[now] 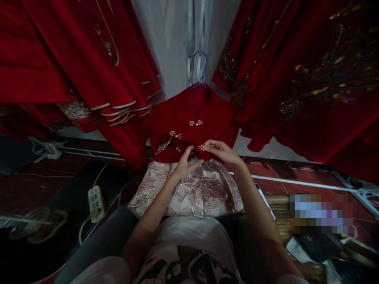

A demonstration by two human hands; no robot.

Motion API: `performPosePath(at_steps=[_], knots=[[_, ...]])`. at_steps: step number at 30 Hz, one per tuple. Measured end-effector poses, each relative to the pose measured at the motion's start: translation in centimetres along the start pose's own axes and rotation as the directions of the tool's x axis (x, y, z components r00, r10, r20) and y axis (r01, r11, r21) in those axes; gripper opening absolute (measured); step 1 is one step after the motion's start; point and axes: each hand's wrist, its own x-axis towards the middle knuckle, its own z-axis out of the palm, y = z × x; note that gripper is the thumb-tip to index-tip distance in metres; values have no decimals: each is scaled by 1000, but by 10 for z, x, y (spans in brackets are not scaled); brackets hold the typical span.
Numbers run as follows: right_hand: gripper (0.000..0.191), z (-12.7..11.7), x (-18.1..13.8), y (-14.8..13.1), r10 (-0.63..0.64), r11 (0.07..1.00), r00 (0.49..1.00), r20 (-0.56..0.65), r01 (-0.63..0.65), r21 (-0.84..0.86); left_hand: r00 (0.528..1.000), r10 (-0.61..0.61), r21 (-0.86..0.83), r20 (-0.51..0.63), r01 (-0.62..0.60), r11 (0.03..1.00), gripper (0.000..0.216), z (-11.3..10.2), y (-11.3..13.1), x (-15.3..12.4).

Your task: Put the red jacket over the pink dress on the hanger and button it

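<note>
A red jacket (166, 114) hangs on a blue hanger (205, 75) in front of me. It carries beaded flower fastenings (196, 123) below the collar and more on its left side. My right hand (222, 151) has its fingertips closed on a beaded flower button (201, 147) near the lower front edge. Just left of it, my left hand (186, 165) has thumb and index finger spread apart at the jacket's front, its other fingers partly hidden. Beneath the jacket is a pale pink and gold brocade skirt (189, 193), its lower edge by my lap.
Red embroidered garments (118, 79) hang on the left, others (310, 118) on the right. A power strip (96, 204) lies on a dark seat at left. A phone (265, 201) rests by a slatted wooden surface (280, 213). A white rail (296, 182) runs low behind.
</note>
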Motion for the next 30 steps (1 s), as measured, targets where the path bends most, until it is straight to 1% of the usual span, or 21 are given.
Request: performPosePath(at_steps=[2, 3, 5, 7, 8, 9, 11, 13, 15, 17, 19, 20, 21, 22, 24, 25, 26, 27, 30], knots=[[22, 1, 3, 3, -13, 1000, 999, -53, 14, 7, 1000, -23, -14, 14, 23, 1000, 46, 3, 4, 5], [23, 0, 4, 5, -29, 1000, 997, -78, 29, 5, 999, -54, 18, 6, 54, 998, 39, 4, 3, 7], [27, -3, 6, 12, -63, 998, 991, -118, 62, -17, 991, -124, 155, -58, 132, 979, 27, 5, -1, 7], [30, -7, 6, 22, -68, 997, 987, -145, 61, -56, 977, -175, 296, -124, 205, 933, 33, 4, -3, 5], [32, -8, 6, 27, -54, 996, 986, -156, 43, -74, 973, -193, 325, -130, 226, 918, 37, 3, -3, 3], [35, -9, 6, 31, -35, 996, 987, -157, 21, -90, 972, -200, 313, -121, 229, 922, 38, 2, -1, 2], [45, -7, 5, 38, -6, 994, 992, -125, -8, -113, 978, -192, 178, -79, 203, 963, 35, 1, 8, 0], [54, -2, 6, 40, -27, 990, 997, -72, 17, -140, 977, -207, -42, -55, 205, 978, 33, 1, 18, 1], [55, 4, 9, 40, -94, 983, 993, -68, 81, -167, 956, -290, -239, -45, 272, 932, 37, 1, 26, 3], [49, 9, 12, 37, -166, 972, 975, -149, 136, -192, 916, -398, -342, -50, 359, 869, 42, 1, 28, 4], [39, 14, 14, 33, -206, 963, 938, -278, 145, -226, 879, -469, -383, -86, 405, 830, 48, 0, 26, 3], [33, 16, 15, 29, -208, 961, 924, -322, 132, -242, 866, -486, -395, -116, 408, 823, 50, -1, 23, 1], [28, 19, 14, 25, -195, 962, 923, -330, 114, -249, 857, -490, -406, -156, 397, 823, 52, -3, 20, 0], [25, 23, 13, 22, -170, 965, 938, -301, 96, -246, 851, -484, -416, -204, 373, 830, 52, -4, 18, -2], [26, 32, 10, 16, -116, 970, 977, -181, 72, -231, 830, -468, -423, -304, 322, 847, 48, -8, 13, -5], [27, 37, 8, 14, -98, 971, 986, -134, 65, -231, 815, -468, -425, -341, 311, 850, 45, -10, 11, -6], [29, 43, 8, 14, -89, 969, 989, -118, 59, -241, 803, -474, -425, -362, 310, 850, 43, -12, 9, -6], [32, 49, 8, 16, -90, 964, 988, -129, 53, -260, 795, -482, -422, -368, 319, 848, 41, -14, 7, -7], [31, 63, 10, 24, -95, 949, 981, -167, 38, -314, 804, -472, -362, -362, 345, 866, 38, -21, -1, -7]])
